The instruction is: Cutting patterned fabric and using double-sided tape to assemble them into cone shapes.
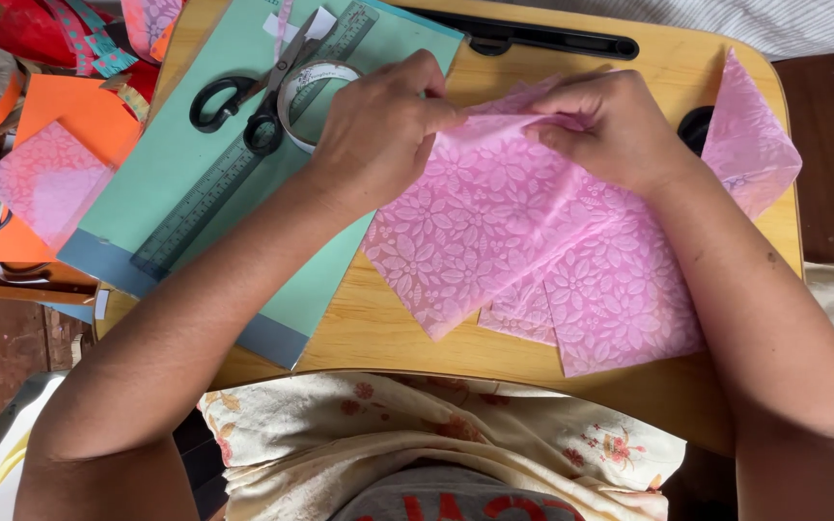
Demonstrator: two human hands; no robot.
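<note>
Small wood tray (407,338), cluttered. Left hand (378,130) & right hand (610,125) both pinch pink paper (480,227) at fold. Thin sheet: uneven pull prob tears or skews crease; scissors (243,96) nearby.

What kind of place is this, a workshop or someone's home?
Probably a home craft corner: a small wooden lap table holds scissors, a ruler and pink patterned paper, with coloured paper scraps heaped beside it.
</note>
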